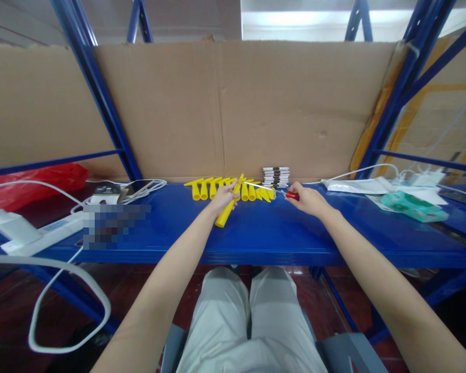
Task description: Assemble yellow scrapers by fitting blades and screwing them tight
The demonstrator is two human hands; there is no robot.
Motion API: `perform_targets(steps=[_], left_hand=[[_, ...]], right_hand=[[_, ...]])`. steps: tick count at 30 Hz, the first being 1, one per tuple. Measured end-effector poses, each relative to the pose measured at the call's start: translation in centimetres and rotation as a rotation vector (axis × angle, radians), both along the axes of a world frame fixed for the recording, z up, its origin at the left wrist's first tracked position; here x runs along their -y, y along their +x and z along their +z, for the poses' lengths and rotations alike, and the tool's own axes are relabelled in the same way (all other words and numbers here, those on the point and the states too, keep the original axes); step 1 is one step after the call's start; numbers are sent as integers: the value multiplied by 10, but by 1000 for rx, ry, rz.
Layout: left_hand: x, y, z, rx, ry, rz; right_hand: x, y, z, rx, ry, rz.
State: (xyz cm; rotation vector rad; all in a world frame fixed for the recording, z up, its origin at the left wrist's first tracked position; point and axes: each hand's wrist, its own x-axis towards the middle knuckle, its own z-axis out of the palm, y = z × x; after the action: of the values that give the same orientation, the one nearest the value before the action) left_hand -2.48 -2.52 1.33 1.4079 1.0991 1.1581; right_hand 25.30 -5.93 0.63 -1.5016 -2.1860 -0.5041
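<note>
My left hand [224,199] is closed around a yellow plastic tube-shaped handle [225,214], tilted with its wide end towards me. In my right hand [306,199] is a screwdriver with a red handle [292,196]. Its thin metal shaft points left, and the tip reaches the upper end of the yellow handle. Behind my left hand stands a row of similar yellow handles [204,192]. Small flat yellow pieces [264,194] lie to the right of that row, near the screwdriver shaft. A stack of white and dark strips [275,176] rests behind them.
A cardboard sheet [171,114] closes off the back of the blue shelf [171,228]. On the left lie a power strip [42,235], white cables [149,190] and a red bag [39,181]. A green packet [413,206] and a white packet [357,185] lie right.
</note>
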Motion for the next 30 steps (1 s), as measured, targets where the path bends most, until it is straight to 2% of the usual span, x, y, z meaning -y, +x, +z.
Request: perform_targets(steps=[4,12,17,23,30], left_hand=[[0,1,0,-39,16,-4],[7,2,6,-129,27,29],[8,3,6,-157,34,33],[4,0,4,-183,36,36],[3,1,3,-194,38,7]], right_hand=[[0,1,2,17,-8,-58],[6,-3,5,59,-24,-26],[7,-4,5,54,-1,-77],[6,-6,4,38,-35,-25],[3,0,5,35,32,-111]])
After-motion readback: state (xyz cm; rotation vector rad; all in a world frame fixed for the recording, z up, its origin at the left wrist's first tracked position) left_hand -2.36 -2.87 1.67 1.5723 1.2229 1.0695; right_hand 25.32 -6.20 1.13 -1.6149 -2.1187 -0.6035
